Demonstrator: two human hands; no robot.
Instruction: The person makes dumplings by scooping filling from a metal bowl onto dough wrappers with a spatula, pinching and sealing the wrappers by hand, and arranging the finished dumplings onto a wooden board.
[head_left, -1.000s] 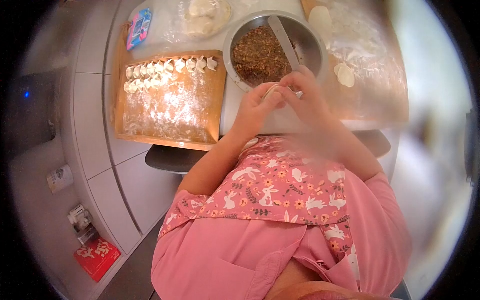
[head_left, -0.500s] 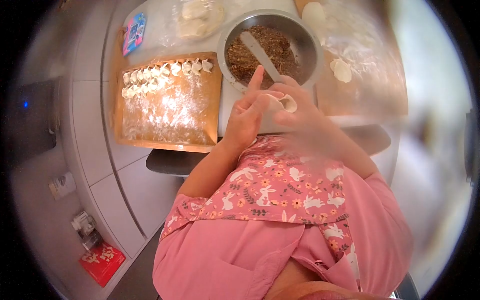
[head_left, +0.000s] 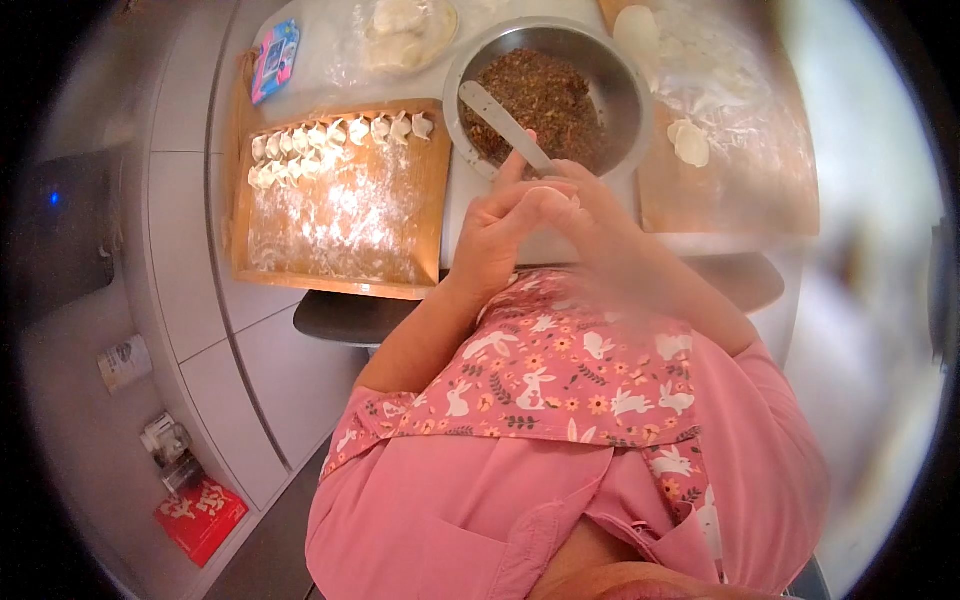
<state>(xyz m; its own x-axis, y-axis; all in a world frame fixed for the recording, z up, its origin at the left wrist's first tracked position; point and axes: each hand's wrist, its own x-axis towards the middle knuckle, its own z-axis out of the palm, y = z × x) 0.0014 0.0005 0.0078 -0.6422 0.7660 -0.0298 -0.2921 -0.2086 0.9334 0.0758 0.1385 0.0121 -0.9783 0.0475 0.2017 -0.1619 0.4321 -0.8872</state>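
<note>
My left hand (head_left: 494,232) is closed around a dumpling (head_left: 562,189), of which only a little white dough shows between the fingers. Pressed against it from the other side is my right hand (head_left: 603,215), its fingers also closed at the dough. A pale flat spatula (head_left: 505,118) sticks out of my right hand, its blade pointing up and left over the bowl. Just beyond both hands stands the metal bowl (head_left: 640,125), holding dark minced filling (head_left: 545,85).
On the left, a floured wooden tray (head_left: 350,235) bears rows of folded dumplings (head_left: 290,145). Dough under clear plastic (head_left: 410,40) and a blue-pink packet (head_left: 275,62) lie behind it. Round wrappers (head_left: 690,143) rest on a board (head_left: 735,200) at right, partly under plastic.
My fingers have closed together over the dumpling, whose open pocket showed before and is now mostly hidden. The spatula blade has swung slightly left and lower.
</note>
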